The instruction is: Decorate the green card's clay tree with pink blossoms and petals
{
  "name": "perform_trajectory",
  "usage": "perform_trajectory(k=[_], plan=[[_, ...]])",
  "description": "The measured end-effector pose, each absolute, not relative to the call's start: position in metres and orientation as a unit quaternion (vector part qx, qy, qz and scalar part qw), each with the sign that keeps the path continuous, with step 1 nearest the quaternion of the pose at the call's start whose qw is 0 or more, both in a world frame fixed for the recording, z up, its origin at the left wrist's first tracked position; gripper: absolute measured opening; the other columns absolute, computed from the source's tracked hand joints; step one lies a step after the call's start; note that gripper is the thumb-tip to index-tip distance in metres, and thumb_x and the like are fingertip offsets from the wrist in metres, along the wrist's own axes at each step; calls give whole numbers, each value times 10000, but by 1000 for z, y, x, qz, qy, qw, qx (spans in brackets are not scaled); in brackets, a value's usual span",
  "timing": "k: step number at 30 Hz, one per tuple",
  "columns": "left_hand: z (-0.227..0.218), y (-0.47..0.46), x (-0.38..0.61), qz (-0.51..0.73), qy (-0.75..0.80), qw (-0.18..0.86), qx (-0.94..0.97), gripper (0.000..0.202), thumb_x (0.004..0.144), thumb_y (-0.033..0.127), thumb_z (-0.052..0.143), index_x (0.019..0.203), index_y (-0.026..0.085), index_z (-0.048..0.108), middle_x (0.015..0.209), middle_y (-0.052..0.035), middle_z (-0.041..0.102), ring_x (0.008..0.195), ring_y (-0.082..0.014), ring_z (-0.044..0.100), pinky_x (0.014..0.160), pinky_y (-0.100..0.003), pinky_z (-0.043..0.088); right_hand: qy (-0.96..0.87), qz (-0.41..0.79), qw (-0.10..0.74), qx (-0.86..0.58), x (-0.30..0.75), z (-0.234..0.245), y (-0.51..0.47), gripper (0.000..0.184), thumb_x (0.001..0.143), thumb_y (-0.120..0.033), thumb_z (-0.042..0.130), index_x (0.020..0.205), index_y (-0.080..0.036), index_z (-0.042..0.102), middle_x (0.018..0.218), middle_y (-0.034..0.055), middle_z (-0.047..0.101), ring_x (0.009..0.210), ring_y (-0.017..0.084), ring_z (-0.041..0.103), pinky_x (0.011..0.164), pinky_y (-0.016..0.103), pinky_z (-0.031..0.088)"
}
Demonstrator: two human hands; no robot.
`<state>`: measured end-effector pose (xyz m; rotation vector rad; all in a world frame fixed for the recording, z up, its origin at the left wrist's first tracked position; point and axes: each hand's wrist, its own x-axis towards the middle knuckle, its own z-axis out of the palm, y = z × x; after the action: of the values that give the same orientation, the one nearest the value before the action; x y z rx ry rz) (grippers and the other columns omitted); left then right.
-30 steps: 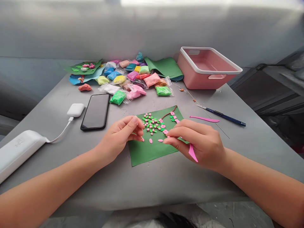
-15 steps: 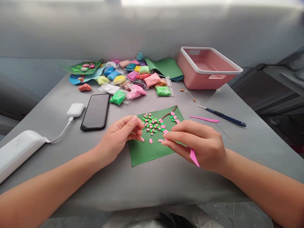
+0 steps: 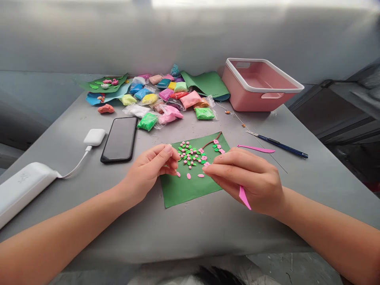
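Gray tabletop [image 3: 148,233] reaches back to a pale backdrop [image 3: 190,43], and near its middle lies a green sheet [image 3: 184,194], turned slightly askew between the person's two hands. On it, three flat pink ovals [image 3: 189,176] sit in a loose row, spaced apart from one another. The middle one has its long axis running roughly away from the person; the rightmost oval [image 3: 201,175] lies crosswise, just beside the right fingertips, and the leftmost oval [image 3: 178,174], slightly slanted, is next to the left fingers. Just beyond the row is a cluster of green leaves and pink beads [image 3: 189,154], with a brown stem [image 3: 209,143] curving off toward the far right corner. The left hand [image 3: 156,161] is at the sheet's left edge, fingers curled and thumb against the forefinger; whether anything is pinched there I cannot tell. The right hand [image 3: 252,178], well apart from it, covers the sheet's right side, its fingers closed around a pink tool [image 3: 245,198] whose blade juts out below the palm. Farther out, a phone [image 3: 119,139] lies left, a second pink tool [image 3: 257,149] and a dark blue knife [image 3: 279,145] right, with clay packets [image 3: 166,95] and a pink box [image 3: 252,95] behind.
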<state>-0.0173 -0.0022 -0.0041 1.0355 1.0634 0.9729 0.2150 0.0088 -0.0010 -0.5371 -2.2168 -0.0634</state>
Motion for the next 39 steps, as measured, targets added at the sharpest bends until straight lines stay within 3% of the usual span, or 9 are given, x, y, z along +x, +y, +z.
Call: perform_trajectory(k=[4,8,12,20,35,39], plan=[[-4,-2,-17,423,470,629,452,341,876,507,656,763,186,666,697,15,577,678,-124,548,696,-259,526,-885,-13,414,-212,215,-1,9,118,877,-100,693,899,-213,666,756,24,660,627,126,608,572,272,536],[-5,-2,-18,424,466,633,450,339,879,507,657,768,187,675,699,15,580,679,-118,552,692,-244,528,-884,-17,418,-209,215,-1,8,181,868,-28,673,930,-198,665,778,36,670,624,121,576,561,272,514],[-6,-2,-18,426,463,636,448,332,883,499,659,768,188,680,701,18,580,680,-112,552,690,-232,528,-888,-5,413,-205,216,-2,8,161,839,-62,734,923,-181,667,771,42,658,641,130,588,580,279,524],[-6,-1,-18,425,464,638,445,324,899,484,644,769,189,680,707,19,582,681,-114,550,701,-242,530,-884,26,416,-211,216,-6,10,207,858,23,655,912,-177,667,772,32,656,673,112,612,604,236,544],[-7,-2,-19,427,462,638,444,323,919,474,624,771,192,679,706,23,583,675,-102,558,692,-218,533,-873,118,428,-203,215,-8,15,148,849,-72,732,981,-133,702,803,56,652,700,122,637,635,238,571],[-7,-2,-18,426,465,638,442,329,911,485,632,774,191,681,704,22,584,678,-104,562,694,-222,535,-872,126,426,-206,214,-7,14,121,865,-29,689,923,-135,699,784,48,640,691,112,629,631,220,562]])
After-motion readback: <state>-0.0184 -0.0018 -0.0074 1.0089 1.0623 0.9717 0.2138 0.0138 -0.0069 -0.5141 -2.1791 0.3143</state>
